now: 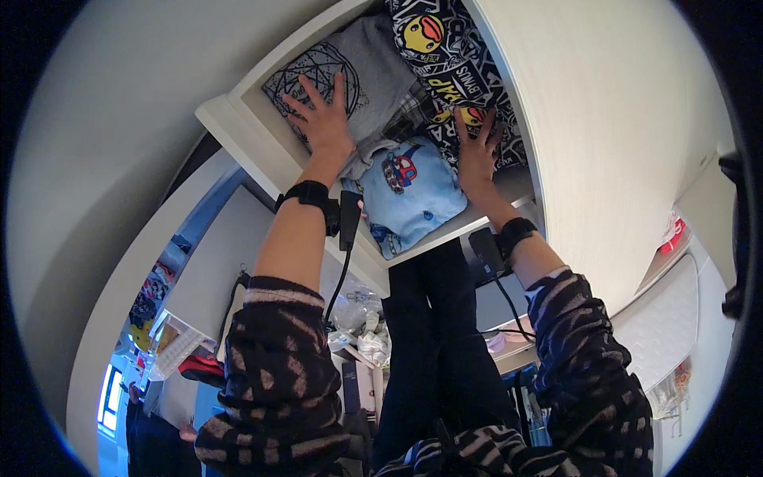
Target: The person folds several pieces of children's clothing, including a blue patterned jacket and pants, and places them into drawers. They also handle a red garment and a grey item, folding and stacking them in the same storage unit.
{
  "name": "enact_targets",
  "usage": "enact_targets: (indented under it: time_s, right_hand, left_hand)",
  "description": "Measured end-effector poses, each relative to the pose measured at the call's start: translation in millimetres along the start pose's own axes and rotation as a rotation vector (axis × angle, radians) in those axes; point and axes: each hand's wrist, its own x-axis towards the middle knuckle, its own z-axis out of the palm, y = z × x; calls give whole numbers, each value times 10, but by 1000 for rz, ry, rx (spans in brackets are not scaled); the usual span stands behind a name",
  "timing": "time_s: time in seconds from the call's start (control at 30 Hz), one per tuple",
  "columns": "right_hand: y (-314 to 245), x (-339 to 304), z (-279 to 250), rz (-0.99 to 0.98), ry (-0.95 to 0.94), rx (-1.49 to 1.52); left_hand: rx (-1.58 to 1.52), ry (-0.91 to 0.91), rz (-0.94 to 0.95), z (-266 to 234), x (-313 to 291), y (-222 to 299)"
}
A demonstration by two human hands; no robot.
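Note:
My left hand [324, 126] lies with spread fingers on a folded grey garment [377, 67] with a black circular print, inside an open drawer [256, 145]. On the drawer's right side, the splayed fingers of my right hand [477, 163] rest on a folded black-and-white patterned garment [502, 87] with yellow duck faces. Between my hands, at the near end, sits a folded light blue garment [435, 191] with a red and blue vehicle picture. A bit of plaid cloth [407, 115] shows between the grey and black pieces. Neither hand grips anything.
A pale cabinet panel [612, 103] stands right beside the drawer. Below are crumpled clear plastic bags [367, 334] and, at the right, a white quilted pad [664, 326]. Black devices [348, 219] with cables hang from my wrists. At the left edge shows a bright window [111, 397].

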Motion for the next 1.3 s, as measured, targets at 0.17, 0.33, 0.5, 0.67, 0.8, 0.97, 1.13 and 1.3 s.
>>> enact_targets:
  time_s: [0.17,0.33,0.5,0.67,0.8,0.97,1.13,1.3]
  right_hand:
    - [71,-10,-25,-23,-44,61]
    - [115,-369,-462,-114,53,286]
    - [53,-1269,-624,-62,-201,749]
    - [158,-2031,-557,85,-301,1057]
    - [301,-2364,-562,327,-332,1127]
    - [484,-2829,-345,491,-161,1304]
    - [756,-3487,-167,619,-127,1430]
    - [1011,-4091,81,673,-77,1518]
  left_hand:
    - [6,51,32,80,-37,1]
    - [-32,-76,101,-291,-364,-47]
    - [-74,7,288,-680,-540,289]
    - [-227,-377,234,-535,-724,688]
    - [-569,-1517,-168,-46,-1320,766]
    - [-735,-1115,-164,411,-1670,1070]
    - [-919,-1014,-396,480,-1858,1231]
    - [-609,-1041,-24,623,-1907,778]
